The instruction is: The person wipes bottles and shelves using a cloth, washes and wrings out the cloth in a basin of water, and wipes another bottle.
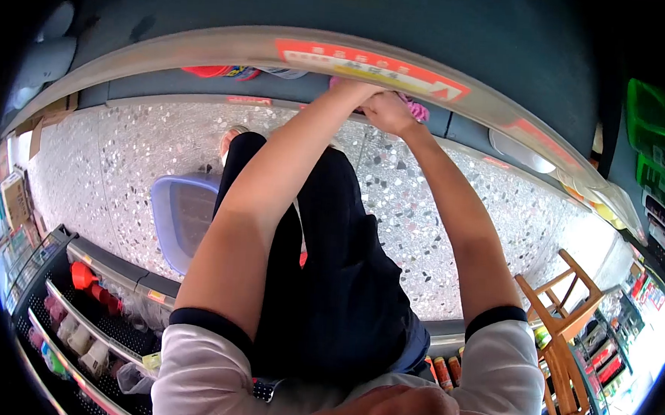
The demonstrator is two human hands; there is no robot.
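Both arms reach forward to a shelf whose price strip [373, 68] crosses above my hands. My left hand [360, 90] is mostly covered by the strip, and its fingers do not show. Right beside it, touching or nearly so, my right hand [390, 113] is closed with bent fingers around a bunched pink cloth [416, 109]. The cloth sticks out past the hand's right side, and more pink shows by the left wrist. A red container [206, 71] on the lower shelf stands left of my hands.
On the speckled floor, a blue-rimmed plastic basin [168, 218] stands left of my legs. A wooden stool [567, 317] is at the right. Behind me are stocked shelves [90, 319]. Green plastic baskets [647, 122] sit at the far right, and a white bowl-like item [520, 151] lies on the lower shelf.
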